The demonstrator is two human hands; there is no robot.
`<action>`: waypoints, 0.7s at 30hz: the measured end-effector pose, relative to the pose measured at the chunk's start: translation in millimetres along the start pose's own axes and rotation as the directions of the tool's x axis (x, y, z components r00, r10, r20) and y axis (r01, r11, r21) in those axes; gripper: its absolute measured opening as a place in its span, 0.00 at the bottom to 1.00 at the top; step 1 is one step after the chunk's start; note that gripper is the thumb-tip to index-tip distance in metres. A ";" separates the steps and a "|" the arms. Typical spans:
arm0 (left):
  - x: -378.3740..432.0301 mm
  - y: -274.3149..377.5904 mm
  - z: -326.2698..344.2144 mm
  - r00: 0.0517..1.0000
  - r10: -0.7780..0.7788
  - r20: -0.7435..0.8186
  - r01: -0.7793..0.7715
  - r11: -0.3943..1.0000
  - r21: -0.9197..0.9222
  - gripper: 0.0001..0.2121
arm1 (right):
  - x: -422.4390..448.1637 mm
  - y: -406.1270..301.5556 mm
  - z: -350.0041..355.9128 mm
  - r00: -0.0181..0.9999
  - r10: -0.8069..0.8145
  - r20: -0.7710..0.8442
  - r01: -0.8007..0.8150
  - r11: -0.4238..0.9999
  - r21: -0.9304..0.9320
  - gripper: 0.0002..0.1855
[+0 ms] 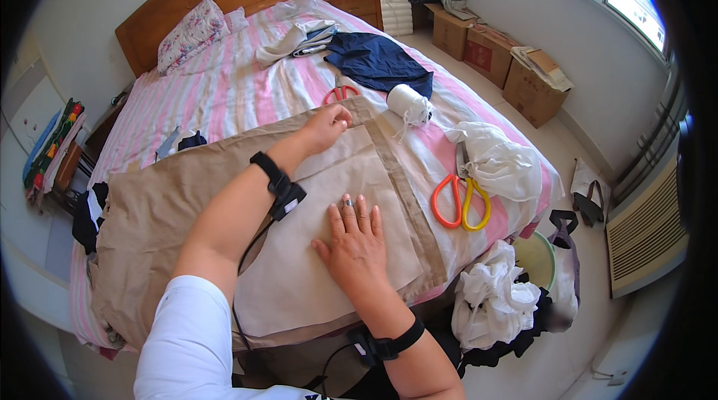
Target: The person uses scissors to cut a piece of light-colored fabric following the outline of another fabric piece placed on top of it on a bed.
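My left hand [326, 129] rests at the far edge of a large tan cloth [168, 215], its fingers curled; whether they pinch anything is hidden. Spread flat, my right hand [354, 248] presses on a pale beige cloth piece [291, 288] laid over the tan cloth. A ring shows on one finger. Just past my left hand, red-handled scissors [340, 94] lie partly beneath the tan cloth. Right of the cloth are larger scissors [461, 201] with one orange and one yellow handle loop, their blades partly covered by a white cloth bundle [499, 161].
A striped bed [224, 100] carries the cloths, a white thread cone [406, 102], navy fabric [381, 60] and folded fabric [303, 43]. Off the near right corner sit crumpled white cloth [493, 299] and a green-rimmed basin [541, 259]. Cardboard boxes [533, 88] line the window wall.
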State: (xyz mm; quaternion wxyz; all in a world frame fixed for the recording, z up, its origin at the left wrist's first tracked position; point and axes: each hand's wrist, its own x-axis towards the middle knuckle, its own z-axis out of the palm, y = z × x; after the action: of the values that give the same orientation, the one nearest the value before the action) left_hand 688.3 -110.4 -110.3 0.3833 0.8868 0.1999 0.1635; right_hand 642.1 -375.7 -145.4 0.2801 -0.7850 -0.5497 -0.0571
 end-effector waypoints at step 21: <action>-135.5 28.2 4.6 0.860 0.116 0.496 -0.362 0.825 0.435 0.30 | -34.7 28.6 -38.0 0.999 -0.052 0.013 0.051 0.997 0.057 0.32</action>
State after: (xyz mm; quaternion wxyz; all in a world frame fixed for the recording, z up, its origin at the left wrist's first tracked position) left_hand 579.4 -195.9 -110.8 0.1440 0.9876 0.0261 -0.0570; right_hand 662.5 -430.4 -138.1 0.2966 -0.7628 -0.5730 -0.0430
